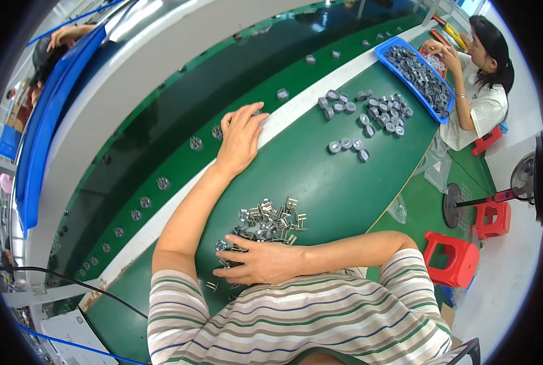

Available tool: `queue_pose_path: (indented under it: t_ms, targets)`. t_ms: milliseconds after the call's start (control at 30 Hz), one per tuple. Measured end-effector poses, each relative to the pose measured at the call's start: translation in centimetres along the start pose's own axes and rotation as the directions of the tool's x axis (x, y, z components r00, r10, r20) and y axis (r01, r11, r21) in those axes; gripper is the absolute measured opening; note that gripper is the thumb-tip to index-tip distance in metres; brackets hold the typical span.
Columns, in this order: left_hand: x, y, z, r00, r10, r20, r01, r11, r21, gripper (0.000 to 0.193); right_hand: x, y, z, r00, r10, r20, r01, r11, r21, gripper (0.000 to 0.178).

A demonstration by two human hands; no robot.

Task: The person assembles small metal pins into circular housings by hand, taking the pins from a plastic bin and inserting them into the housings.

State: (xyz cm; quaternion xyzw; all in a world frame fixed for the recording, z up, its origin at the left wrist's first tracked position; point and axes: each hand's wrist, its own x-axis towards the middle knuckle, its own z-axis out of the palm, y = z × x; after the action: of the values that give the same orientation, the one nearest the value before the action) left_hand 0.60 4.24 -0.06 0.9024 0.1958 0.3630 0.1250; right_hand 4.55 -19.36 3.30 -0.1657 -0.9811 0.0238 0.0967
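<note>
My left hand [240,139] reaches over the white rail [296,106] at the edge of the green belt. Its fingers are bent, and a small grey round piece [257,112] shows partly at their tips. A heap of small metal parts with pins [270,220] lies on the green table before me. Flat over the near side of that heap rests my right hand [262,261], fingers spread, covering some of the parts. On the belt beside my left hand sit small round pieces with metal pins [196,143].
Loose grey round caps [345,144] lie at the far right of the green table [296,176]. Beyond them stands a blue tray [445,120] full of such caps, with another person seated there. Red stools [451,258] and a fan [522,176] are at the right.
</note>
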Motion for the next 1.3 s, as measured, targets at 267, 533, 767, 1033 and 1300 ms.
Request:
queue_pose_path:
  t_ms: [267, 533, 767, 1033, 1300]
  targets:
    - [-0.4, 0.1, -0.1, 0.991, -0.107, 0.076, 0.11, 0.993, -0.036, 0.031, -5.3, 2.4, -2.3, 0.93, 0.301, -0.212, -0.301, 0.953, 0.034, 0.044]
    - [-3.8, 1.9, -6.7, 0.932, -0.362, -0.001, 0.355, 0.915, -0.193, 0.027, -16.0, 8.1, -2.7, 0.399, 0.849, -0.346, -0.62, 0.528, 0.581, 0.039]
    - [-15.3, 8.2, -15.1, 0.751, -0.624, -0.216, 0.622, 0.778, -0.085, 0.034, -16.8, 7.5, -2.3, 0.422, 0.866, -0.268, -0.519, 0.473, 0.712, 0.043]
    - [-17.4, 14.0, -8.9, 0.389, -0.835, -0.389, 0.701, 0.542, -0.464, 0.046, -15.3, 6.9, -1.7, 0.528, 0.798, -0.291, -0.513, 0.573, 0.639, 0.045]
    - [-6.2, 10.5, -1.4, 0.621, -0.753, -0.218, 0.471, 0.58, -0.664, 0.037, -16.6, 5.2, -2.5, 0.549, 0.821, -0.157, -0.476, 0.462, 0.748, 0.066]
